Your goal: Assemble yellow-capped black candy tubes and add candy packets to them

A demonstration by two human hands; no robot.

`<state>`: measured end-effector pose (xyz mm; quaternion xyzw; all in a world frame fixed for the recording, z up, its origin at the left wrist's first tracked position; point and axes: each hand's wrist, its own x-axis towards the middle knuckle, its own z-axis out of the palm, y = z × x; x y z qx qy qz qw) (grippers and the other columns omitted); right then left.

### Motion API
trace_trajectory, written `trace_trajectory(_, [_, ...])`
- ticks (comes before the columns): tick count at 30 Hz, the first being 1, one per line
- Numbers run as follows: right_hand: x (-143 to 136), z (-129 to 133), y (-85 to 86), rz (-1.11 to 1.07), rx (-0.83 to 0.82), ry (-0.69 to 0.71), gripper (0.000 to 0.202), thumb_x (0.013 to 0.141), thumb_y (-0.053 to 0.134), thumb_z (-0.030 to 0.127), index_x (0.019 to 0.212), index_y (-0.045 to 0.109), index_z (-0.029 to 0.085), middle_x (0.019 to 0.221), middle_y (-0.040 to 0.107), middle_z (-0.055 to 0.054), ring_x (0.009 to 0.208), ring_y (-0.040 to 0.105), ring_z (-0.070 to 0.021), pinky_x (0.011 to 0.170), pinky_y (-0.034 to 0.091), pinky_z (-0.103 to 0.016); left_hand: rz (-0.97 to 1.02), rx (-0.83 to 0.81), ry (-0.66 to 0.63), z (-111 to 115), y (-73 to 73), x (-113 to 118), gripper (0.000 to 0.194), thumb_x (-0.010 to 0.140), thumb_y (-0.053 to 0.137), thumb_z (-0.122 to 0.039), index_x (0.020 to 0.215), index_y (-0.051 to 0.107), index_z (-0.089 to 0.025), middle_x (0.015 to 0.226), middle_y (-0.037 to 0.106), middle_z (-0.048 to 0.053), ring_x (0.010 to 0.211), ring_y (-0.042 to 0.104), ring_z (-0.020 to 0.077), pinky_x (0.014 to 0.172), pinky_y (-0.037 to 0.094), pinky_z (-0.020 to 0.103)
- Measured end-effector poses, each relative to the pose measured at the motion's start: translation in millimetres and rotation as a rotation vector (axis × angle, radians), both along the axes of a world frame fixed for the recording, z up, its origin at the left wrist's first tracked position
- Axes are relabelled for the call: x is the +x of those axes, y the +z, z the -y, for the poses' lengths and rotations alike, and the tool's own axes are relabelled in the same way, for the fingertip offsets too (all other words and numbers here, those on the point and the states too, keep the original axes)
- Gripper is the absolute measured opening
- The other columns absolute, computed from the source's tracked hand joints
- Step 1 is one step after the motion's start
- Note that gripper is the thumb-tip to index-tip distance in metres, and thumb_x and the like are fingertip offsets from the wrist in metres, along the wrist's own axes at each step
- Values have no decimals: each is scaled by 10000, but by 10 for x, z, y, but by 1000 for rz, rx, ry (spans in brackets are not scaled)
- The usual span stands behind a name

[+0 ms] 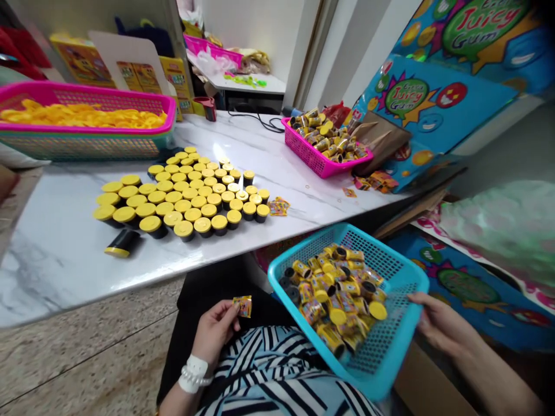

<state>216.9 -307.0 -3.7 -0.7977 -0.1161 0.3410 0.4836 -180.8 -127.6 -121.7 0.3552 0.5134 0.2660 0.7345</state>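
Between the thumb and fingers of my left hand (pixel 219 323) is a small orange printed packet (pixel 245 306), held over my lap. My right hand (pixel 442 323) grips the right rim of a blue plastic basket (pixel 390 352). The basket is tilted and holds several small yellow-wrapped canisters (pixel 338 306), some with yellow lids. On the table (pixel 173 277) stand several black canisters with yellow lids (pixel 182 205), grouped close together. One black canister (pixel 122 243) lies on its side near the front edge. More orange packets (pixel 278 207) lie right of the group.
A pink basket (pixel 323 164) of wrapped canisters stands at the back right of the table. At the left is a pink basket (pixel 87 128) of yellow lids, stacked on a green one. Blue printed boxes (pixel 442 110) stand at the right.
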Motion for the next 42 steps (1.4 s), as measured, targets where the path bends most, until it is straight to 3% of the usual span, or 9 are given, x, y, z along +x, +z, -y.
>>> trace_trajectory(5, [67, -641, -369, -324, 101, 63, 144, 684, 631, 190, 595, 520, 207, 392, 489, 30, 266, 409, -78, 246, 361, -146, -11, -18, 18, -19, -102, -27, 498, 617, 771, -593, 808, 646, -150, 470, 536, -33, 353, 271, 29, 389, 126, 162])
trace_trajectory(10, [66, -1106, -876, -399, 132, 92, 53, 781, 572, 117, 775, 604, 159, 617, 694, -28, 392, 579, -95, 272, 386, -118, -17, -14, 44, 9, -83, -38, 475, 630, 787, -560, 823, 654, -147, 487, 546, -27, 389, 313, 38, 404, 155, 158])
trace_trajectory(14, [134, -1240, -1086, -408, 89, 106, 41, 810, 599, 98, 794, 619, 131, 643, 723, -45, 455, 646, -114, 398, 529, -144, -25, -24, 68, 24, -3, -16, 421, 667, 781, -516, 825, 657, -146, 512, 557, -21, 414, 356, 43, 420, 171, 155])
trace_trajectory(17, [253, -1299, -1103, -410, 14, 126, 52, 811, 614, 89, 767, 625, 114, 636, 731, -73, 469, 667, -132, 452, 575, -175, -45, -34, 51, -14, 8, 30, 434, 642, 793, -521, 808, 658, -144, 501, 553, -21, 404, 350, 42, 414, 166, 156])
trace_trajectory(22, [423, -1377, -1060, -365, -102, 146, 62, 743, 687, 66, 762, 636, 93, 610, 727, -112, 437, 670, -187, 305, 500, -185, -56, -29, 62, -88, -20, 107, 451, 616, 798, -540, 781, 653, -146, 493, 549, -19, 400, 351, 41, 414, 151, 159])
trace_trajectory(26, [400, -1355, -1026, -322, -100, 121, 82, 738, 709, 77, 768, 635, 93, 606, 726, -107, 435, 667, -177, 397, 578, -227, -64, -47, 37, -114, 18, 104, 439, 629, 794, -530, 792, 657, -147, 493, 545, -25, 388, 301, 30, 419, 133, 163])
trace_trajectory(33, [250, -1194, -985, -277, -17, 57, 171, 773, 747, 226, 822, 628, 113, 731, 752, -138, 550, 718, -199, 220, 329, -126, -60, -70, 27, -118, 77, 84, 450, 632, 795, -544, 803, 675, -146, 477, 512, -37, 423, 342, 39, 437, 176, 155])
trace_trajectory(38, [194, -1129, -989, -244, -27, 30, 226, 806, 739, 320, 842, 613, 136, 760, 753, -129, 626, 740, -211, 316, 460, -150, -52, -81, 18, -149, 56, 121, 449, 622, 798, -547, 769, 660, -145, 472, 515, -34, 417, 355, 39, 433, 191, 152])
trace_trajectory(42, [172, -1013, -835, -216, -63, 59, 271, 782, 762, 339, 897, 621, 139, 800, 755, -142, 685, 752, -245, 400, 534, -207, -40, -89, 38, -160, 45, 107, 460, 616, 792, -563, 768, 653, -152, 466, 514, -38, 388, 306, 34, 414, 142, 162])
